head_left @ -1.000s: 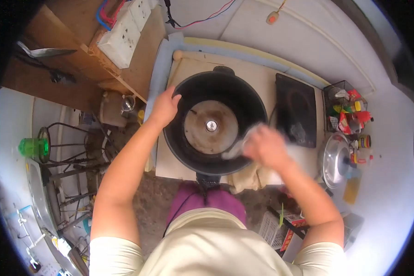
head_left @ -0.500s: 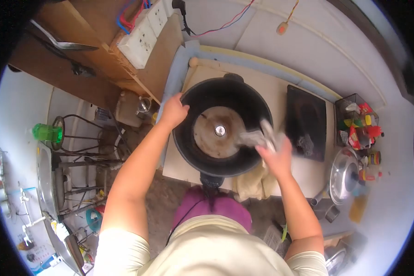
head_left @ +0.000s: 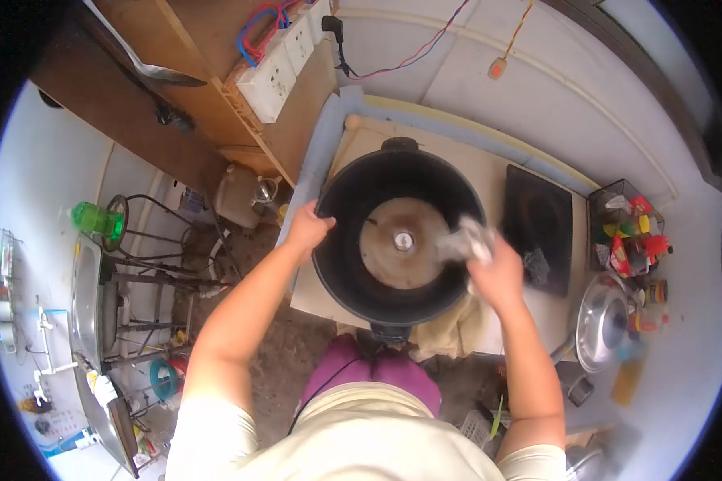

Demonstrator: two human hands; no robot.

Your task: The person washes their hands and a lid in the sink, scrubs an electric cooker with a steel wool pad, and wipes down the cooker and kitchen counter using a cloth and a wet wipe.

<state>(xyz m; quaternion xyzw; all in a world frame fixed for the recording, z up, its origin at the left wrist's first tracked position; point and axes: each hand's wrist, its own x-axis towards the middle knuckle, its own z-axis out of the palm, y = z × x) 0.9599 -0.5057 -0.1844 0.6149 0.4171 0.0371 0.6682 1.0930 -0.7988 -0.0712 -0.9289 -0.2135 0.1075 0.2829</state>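
A large black electric cooker body (head_left: 337, 280) sits on the light countertop, its mouth facing up. Inside it lies a round, stained heating plate (head_left: 385, 260) with a small shiny knob (head_left: 403, 241) at the centre. My left hand (head_left: 309, 228) is closed around the cooker's left rim, thumb over the inner edge. In my right hand (head_left: 497, 272) is a crumpled greyish rag (head_left: 467, 240), held over the right rim and blurred by motion. Below the right side of the cooker, a yellowish cloth (head_left: 448, 330) hangs over the counter's front edge.
A black induction cooktop (head_left: 533, 220) lies to the right, with a wire basket (head_left: 618, 232) of condiments beyond it. A steel lid (head_left: 602, 321) stands at the far right. Power sockets (head_left: 269, 88) are fixed to the wooden cabinet. A metal sink (head_left: 88, 297) is at left.
My right hand and the rag have shifted slightly along the cooker's right rim. The whole view has swung, so the cooker appears a little lower and farther right. My left hand keeps the rim.
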